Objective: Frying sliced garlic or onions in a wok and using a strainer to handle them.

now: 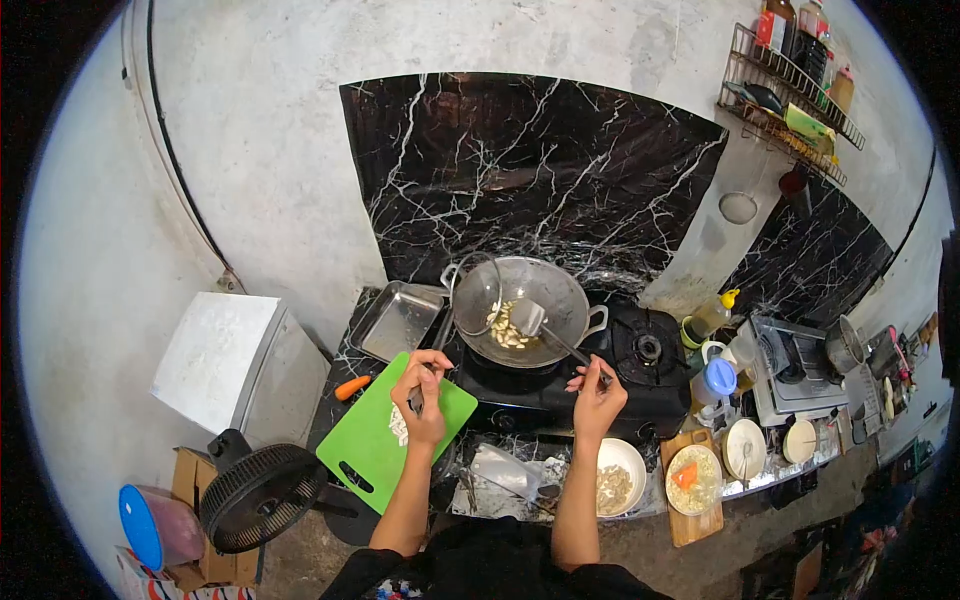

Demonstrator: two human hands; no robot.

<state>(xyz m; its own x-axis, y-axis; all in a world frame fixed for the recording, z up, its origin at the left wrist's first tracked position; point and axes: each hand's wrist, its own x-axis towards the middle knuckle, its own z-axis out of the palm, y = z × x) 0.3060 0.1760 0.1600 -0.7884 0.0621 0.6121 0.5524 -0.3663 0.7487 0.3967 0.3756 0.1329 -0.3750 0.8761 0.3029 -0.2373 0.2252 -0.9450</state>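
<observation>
My left hand (421,394) grips a dark handle above the green cutting board (358,442). The handle seems to belong to a round, see-through strainer (478,289) held over the wok's left side. My right hand (600,394) is closed around the handle of a metal spatula (529,316). Its blade is inside the wok (555,289), touching or just above pale chopped pieces (510,331) in oil. The wok sits on the left burner of a black gas stove (517,412). White chopped pieces (397,426) lie on the board, partly hidden by my left hand.
A metal tray (397,319) and a carrot (352,388) lie left of the stove. In front are a clear plastic container (504,469) and a white bowl (634,465). A filled plate (694,499) rests on a wooden board (697,531). A fan (262,499) stands at lower left.
</observation>
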